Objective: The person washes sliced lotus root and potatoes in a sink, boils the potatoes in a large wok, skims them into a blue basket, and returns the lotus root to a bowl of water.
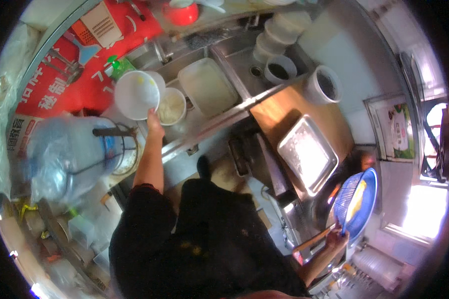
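Observation:
With my left arm stretched forward, my left hand (155, 124) grips the rim of a white plastic tub (134, 92) and tilts it at the left end of the sink. Beside it stands a white bucket (180, 113) with pale contents. Off to the right, my right hand (337, 238) is closed on the rim of a blue colander (368, 212), which is tipped on its side. Something yellow (356, 200) lies in the colander; its kind is unclear. A wooden handle (312, 240) shows close to my right wrist.
A rectangular white tub (207, 87) sits in the steel sink (227, 67). A shiny metal tray (308, 154) rests on a wooden board (274, 112). Dark-filled white buckets (328, 85) stand at the right. A plastic-wrapped water bottle (75, 149) is at the left.

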`<state>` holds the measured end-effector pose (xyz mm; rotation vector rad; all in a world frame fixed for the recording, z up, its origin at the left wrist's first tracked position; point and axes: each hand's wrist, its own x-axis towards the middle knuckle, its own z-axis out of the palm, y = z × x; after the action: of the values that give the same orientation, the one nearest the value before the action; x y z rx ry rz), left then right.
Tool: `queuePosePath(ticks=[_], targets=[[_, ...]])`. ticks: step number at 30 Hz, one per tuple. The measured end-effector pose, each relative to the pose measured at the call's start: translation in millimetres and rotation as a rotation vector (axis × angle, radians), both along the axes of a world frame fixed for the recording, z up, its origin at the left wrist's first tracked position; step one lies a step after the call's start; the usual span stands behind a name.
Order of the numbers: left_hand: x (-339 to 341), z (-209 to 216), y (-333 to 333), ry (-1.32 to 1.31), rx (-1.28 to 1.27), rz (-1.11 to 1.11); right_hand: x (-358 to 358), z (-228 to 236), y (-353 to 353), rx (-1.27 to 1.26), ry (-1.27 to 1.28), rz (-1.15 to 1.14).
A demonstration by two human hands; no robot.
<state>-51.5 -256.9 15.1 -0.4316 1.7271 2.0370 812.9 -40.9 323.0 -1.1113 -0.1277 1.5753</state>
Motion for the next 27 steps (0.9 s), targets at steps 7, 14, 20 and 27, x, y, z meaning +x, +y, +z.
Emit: queuePosePath(ticks=[7,14,20,27], targets=[[-71.6,-67.6,41.2,-0.042,0.062,0.025,-145.4,-50.1,41.3,-0.079,-0.215,0.245],[-119.3,-125.7,25.3,0.061,-0.231,-0.053,-274.9,-105.9,78.0,0.116,-0.601,0.69],[-101.9,-95.9,33.5,0.092,-0.418,-0.217,-407.7,-137.8,141.6,0.252,-0.73,1.009],[-62.8,-91.6,9.6,-0.024,-0.518,-0.021,-467.4,-173.1,210.1,0.324,-0.967,1.106]])
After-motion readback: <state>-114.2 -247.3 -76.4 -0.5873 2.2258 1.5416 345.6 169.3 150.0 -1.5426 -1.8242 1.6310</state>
